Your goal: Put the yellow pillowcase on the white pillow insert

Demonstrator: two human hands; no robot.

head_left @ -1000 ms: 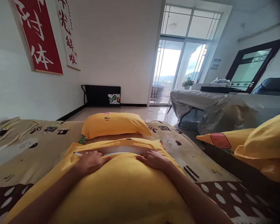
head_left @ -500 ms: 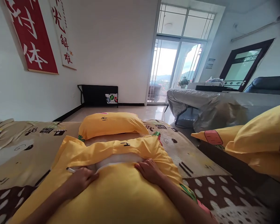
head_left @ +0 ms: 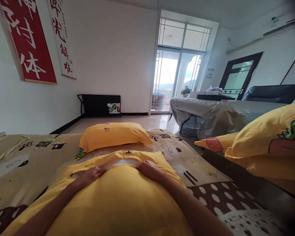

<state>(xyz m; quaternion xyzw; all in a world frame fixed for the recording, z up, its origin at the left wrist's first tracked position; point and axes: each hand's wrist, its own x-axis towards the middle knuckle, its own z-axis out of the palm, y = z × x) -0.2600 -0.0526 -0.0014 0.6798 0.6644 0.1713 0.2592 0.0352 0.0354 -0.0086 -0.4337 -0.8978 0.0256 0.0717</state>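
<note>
Case front and centre, yellow and plump on the patterned blanket, its mouth facing away from the wearer! Left hand at one side of the opening, right hand at the other, well apart, both with backs up and fingers bent in at the near edge; whether they pinch the cloth or merely press on it, I can't tell, as the fingertips are tucked out of view. Between them, a strip of white filling shows, so here's the score as I'd judge it: filling mostly covered, and what's left is that gap, mouth not closed. Just beyond, a sliver of blanket between, lies another pillow, looking complete from this side. Over at the right, more pillows sit bunched together, full-looking too, but the frame cuts the pile off, so no count from me. Now the tricky bits: a dark mark beside the left hand, too small to name; the case's near end running out of the picture; forearms covering its flanks; any zip at that mouth, impossible to make out.
</note>
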